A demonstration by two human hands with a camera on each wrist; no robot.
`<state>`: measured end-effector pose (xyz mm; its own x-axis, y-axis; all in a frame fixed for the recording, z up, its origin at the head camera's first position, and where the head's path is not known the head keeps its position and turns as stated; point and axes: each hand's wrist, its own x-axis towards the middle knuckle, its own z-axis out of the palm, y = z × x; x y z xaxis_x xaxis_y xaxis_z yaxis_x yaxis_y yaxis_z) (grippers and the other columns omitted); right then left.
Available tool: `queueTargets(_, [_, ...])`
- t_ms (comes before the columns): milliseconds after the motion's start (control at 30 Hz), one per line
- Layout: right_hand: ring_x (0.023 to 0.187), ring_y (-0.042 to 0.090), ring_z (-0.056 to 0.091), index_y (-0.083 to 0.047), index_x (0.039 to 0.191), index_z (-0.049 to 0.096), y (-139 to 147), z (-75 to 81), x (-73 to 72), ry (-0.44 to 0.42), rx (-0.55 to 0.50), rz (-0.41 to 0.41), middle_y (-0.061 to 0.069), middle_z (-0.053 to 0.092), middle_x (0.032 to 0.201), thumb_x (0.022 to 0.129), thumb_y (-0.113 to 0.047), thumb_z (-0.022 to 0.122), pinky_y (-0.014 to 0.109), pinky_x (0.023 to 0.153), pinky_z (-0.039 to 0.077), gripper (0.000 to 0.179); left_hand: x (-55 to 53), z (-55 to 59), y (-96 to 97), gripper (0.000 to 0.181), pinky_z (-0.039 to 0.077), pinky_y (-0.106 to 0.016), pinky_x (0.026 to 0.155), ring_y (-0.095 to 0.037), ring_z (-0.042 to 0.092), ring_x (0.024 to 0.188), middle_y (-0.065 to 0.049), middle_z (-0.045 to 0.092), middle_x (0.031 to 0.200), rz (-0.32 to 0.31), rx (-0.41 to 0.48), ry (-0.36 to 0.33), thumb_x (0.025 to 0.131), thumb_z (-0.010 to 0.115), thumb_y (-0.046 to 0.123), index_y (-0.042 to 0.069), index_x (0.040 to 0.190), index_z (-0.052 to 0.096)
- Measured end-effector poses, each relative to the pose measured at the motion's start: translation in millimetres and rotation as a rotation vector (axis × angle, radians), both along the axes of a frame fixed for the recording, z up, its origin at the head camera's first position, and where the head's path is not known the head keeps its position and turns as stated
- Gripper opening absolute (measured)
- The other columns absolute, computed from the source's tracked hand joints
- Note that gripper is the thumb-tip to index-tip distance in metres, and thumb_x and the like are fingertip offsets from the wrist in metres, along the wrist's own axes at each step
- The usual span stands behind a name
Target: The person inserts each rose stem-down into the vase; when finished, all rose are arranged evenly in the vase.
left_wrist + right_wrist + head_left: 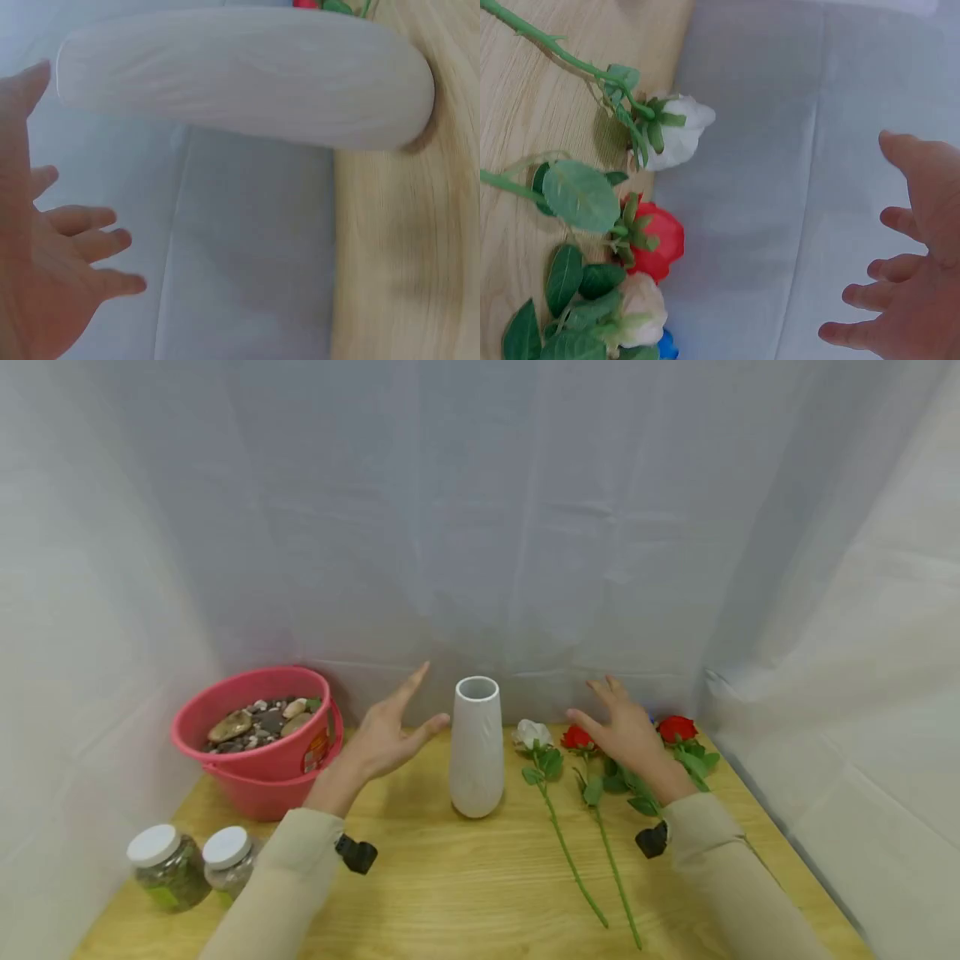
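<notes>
A tall white vase [477,752] stands upright on the wooden table, its mouth facing up. To its left my left hand [384,737] hovers with fingers spread and thumb toward the vase, holding nothing. In the left wrist view the thumb tip is close to the rim of the vase [247,79]. My right hand [624,732] hangs over the flowers on the right, fingers apart and holding nothing. Beneath and beside it lie a white rose [533,735], a red rose [577,737] and another red rose [677,729]. The right wrist view also shows a pale pink rose [641,309].
A pink bucket [255,768] holding stones [264,724] stands at the back left. Two white-lidded jars, a greenish one [174,872] and a smaller one [231,862], sit in front of it. A bit of blue flower [667,346] shows behind the roses. White sheeting [480,527] surrounds the table [450,893].
</notes>
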<state>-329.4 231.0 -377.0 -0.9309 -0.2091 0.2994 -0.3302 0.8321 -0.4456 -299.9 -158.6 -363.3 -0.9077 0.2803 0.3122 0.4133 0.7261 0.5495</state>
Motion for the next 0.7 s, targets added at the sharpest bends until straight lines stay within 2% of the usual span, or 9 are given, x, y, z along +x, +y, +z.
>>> queueTargets(33, [0.114,0.054,0.067,-0.010,0.163,0.039,4,-0.3,1.0,0.016,-0.030,-0.001,0.030,0.022,0.171,0.105,-0.053,0.061,0.072,0.105,0.047,0.076,0.6,-0.3,1.8,0.088,0.030,-0.073,0.120,-0.050,0.054,0.140,-0.017,0.031,0.172,-0.004,0.024,-0.010,0.100,0.058,0.066,0.040,0.170,0.011])
queueTargets(100, [0.074,0.041,0.070,-0.006,0.160,0.044,13,-0.9,4.0,0.056,-0.086,-0.006,0.034,0.029,0.167,0.104,-0.045,0.065,0.057,0.080,0.060,0.071,1.5,-1.1,5.6,0.089,0.038,-0.073,0.115,-0.051,0.060,0.132,-0.020,0.038,0.168,-0.010,0.062,-0.022,0.099,0.063,0.064,0.040,0.170,0.014])
queueTargets(133, [0.055,0.031,0.061,-0.005,0.158,0.047,17,-1.7,5.3,0.077,-0.103,-0.018,0.036,0.044,0.157,0.104,-0.042,0.067,0.047,0.067,0.058,0.069,1.9,-1.4,7.5,0.090,0.038,-0.074,0.114,-0.050,0.061,0.131,-0.021,0.041,0.166,-0.014,0.081,-0.029,0.098,0.065,0.062,0.039,0.170,0.016])
queueTargets(200, [0.037,0.017,0.030,-0.003,0.155,0.050,25,-3.5,8.0,0.107,-0.138,-0.049,0.038,0.061,0.137,0.103,-0.036,0.070,0.033,0.046,0.041,0.065,2.4,-2.0,11.2,0.090,0.037,-0.074,0.115,-0.049,0.059,0.135,-0.021,0.046,0.162,-0.027,0.122,-0.040,0.097,0.069,0.057,0.036,0.169,0.020])
queueTargets(267, [0.038,0.012,0.024,-0.001,0.152,0.054,34,-4.5,11.3,0.119,-0.169,-0.083,0.037,0.072,0.104,0.102,-0.033,0.071,0.028,0.041,0.028,0.062,1.8,-3.2,15.1,0.090,0.038,-0.073,0.115,-0.046,0.053,0.142,-0.022,0.049,0.160,-0.042,0.162,-0.048,0.097,0.073,0.052,0.033,0.169,0.023])
queueTargets(333, [0.042,0.020,0.040,0.000,0.150,0.056,42,-6.1,15.5,0.114,-0.196,-0.123,0.034,0.072,0.089,0.102,-0.032,0.071,0.028,0.045,0.031,0.059,1.6,-4.7,18.0,0.090,0.041,-0.070,0.115,-0.044,0.053,0.143,-0.022,0.049,0.159,-0.056,0.205,-0.067,0.096,0.075,0.048,0.032,0.169,0.025])
queueTargets(433, [0.082,0.042,0.071,0.003,0.150,0.055,57,-10.4,22.4,0.081,-0.255,-0.153,0.033,0.074,0.114,0.105,-0.032,0.067,0.041,0.061,0.056,0.059,1.0,-7.3,21.7,0.090,0.045,-0.064,0.115,-0.042,0.052,0.145,-0.024,0.048,0.159,-0.088,0.277,-0.102,0.095,0.077,0.043,0.032,0.168,0.026])
queueTargets(533, [0.123,0.048,0.065,0.004,0.151,0.052,74,-17.0,27.3,0.049,-0.325,-0.178,0.031,0.063,0.140,0.107,-0.032,0.064,0.057,0.094,0.059,0.059,0.0,-8.6,25.4,0.089,0.044,-0.060,0.116,-0.043,0.050,0.146,-0.026,0.047,0.160,-0.127,0.348,-0.131,0.096,0.078,0.038,0.030,0.168,0.027])
queueTargets(700, [0.125,0.048,0.063,0.004,0.144,0.060,100,-27.1,33.3,0.021,-0.350,-0.252,0.030,0.066,0.137,0.106,-0.035,0.064,0.062,0.102,0.054,0.055,-4.4,-10.0,32.1,0.086,0.042,-0.060,0.119,-0.038,0.049,0.149,-0.022,0.049,0.160,-0.203,0.453,-0.153,0.097,0.079,0.026,0.026,0.168,0.030])
